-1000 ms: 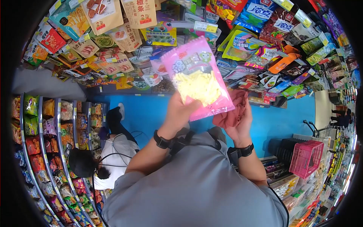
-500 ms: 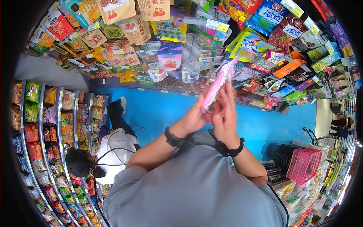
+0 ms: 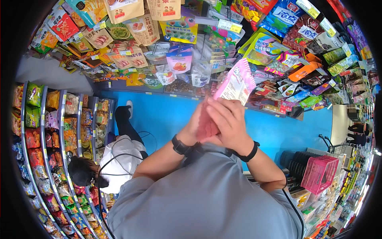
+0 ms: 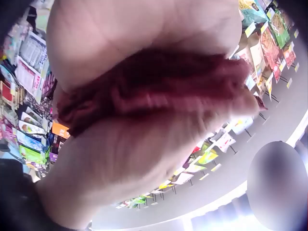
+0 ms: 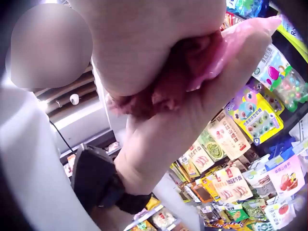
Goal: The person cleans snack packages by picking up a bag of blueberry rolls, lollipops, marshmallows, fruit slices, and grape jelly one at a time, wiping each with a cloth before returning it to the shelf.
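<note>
- Left grip (image 3: 194,124) and right grip (image 3: 230,122): palm to palm before the chest, fingers nearly straight, pressing rather than curling
- Red cloth (image 3: 205,124): sandwiched between both palms
- Pink snack packet (image 3: 237,83): lower end clamped with the cloth, top projecting above the fingertips, in front of the hanging snack racks (image 3: 131,47)

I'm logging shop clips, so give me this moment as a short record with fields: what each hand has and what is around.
left hand: presses the crumpled red cloth and the pink plastic snack packet against the other palm, a finger straight along the packet
right hand: fingers curled over the cloth, covering most of the left hand
packet: sticks up from between the hands
around: hanging snack packets above, pink plastic basket at the right, person crouching by the shelves
</note>
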The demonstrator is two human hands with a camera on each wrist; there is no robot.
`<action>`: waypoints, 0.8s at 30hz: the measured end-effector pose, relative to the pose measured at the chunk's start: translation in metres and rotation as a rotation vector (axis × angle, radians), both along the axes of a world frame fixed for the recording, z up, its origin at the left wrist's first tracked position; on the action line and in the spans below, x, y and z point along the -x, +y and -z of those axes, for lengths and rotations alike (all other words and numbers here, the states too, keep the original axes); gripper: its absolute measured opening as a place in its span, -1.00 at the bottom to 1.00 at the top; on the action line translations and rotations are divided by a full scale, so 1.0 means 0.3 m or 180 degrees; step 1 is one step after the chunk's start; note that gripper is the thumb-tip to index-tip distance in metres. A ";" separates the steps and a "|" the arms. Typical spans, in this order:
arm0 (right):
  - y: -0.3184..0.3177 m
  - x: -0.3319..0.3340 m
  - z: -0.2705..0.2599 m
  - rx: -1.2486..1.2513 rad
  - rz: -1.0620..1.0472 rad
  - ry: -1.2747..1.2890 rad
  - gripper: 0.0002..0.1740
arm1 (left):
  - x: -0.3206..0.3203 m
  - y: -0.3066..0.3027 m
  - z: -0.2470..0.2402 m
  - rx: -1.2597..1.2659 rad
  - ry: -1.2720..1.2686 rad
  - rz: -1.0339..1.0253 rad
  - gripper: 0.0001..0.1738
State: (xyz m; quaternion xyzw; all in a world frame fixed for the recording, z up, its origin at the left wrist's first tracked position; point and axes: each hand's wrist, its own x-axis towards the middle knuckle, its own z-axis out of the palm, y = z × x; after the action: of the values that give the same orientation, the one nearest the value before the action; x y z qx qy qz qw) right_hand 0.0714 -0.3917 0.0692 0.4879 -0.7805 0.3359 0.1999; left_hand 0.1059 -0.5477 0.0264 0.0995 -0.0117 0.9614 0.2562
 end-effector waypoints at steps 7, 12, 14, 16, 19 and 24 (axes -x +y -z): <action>0.053 0.123 -0.060 0.0226 0.1504 -0.0474 0.18 | -0.021 0.041 -0.016 0.1269 0.0043 -0.0536 -0.12; 0.060 0.097 -0.035 0.0392 0.1067 -0.0969 -0.12 | -0.010 0.047 0.041 0.0967 0.0319 -0.0577 -0.09; 0.048 0.057 -0.043 0.0105 0.0371 -0.0270 -0.18 | -0.008 0.059 0.019 0.0775 0.0128 -0.0798 -0.07; 0.042 0.048 -0.053 -0.0021 -0.0083 0.0000 -0.17 | -0.021 0.001 0.000 0.0836 0.0210 -0.0537 -0.04; 0.062 0.084 -0.065 -0.0145 -0.0068 -0.0190 -0.16 | -0.034 0.007 -0.044 0.1261 0.0110 -0.0619 -0.08; 0.075 0.164 -0.011 -0.0006 0.1246 -0.0500 -0.15 | -0.018 -0.006 0.054 0.0971 0.0518 -0.0454 -0.17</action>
State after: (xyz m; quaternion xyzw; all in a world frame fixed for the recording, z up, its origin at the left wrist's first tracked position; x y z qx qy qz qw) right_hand 0.0220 -0.3692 0.0725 0.2994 -0.8739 0.3269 0.1994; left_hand 0.1115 -0.5495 0.0101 0.1376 0.1621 0.9565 0.1997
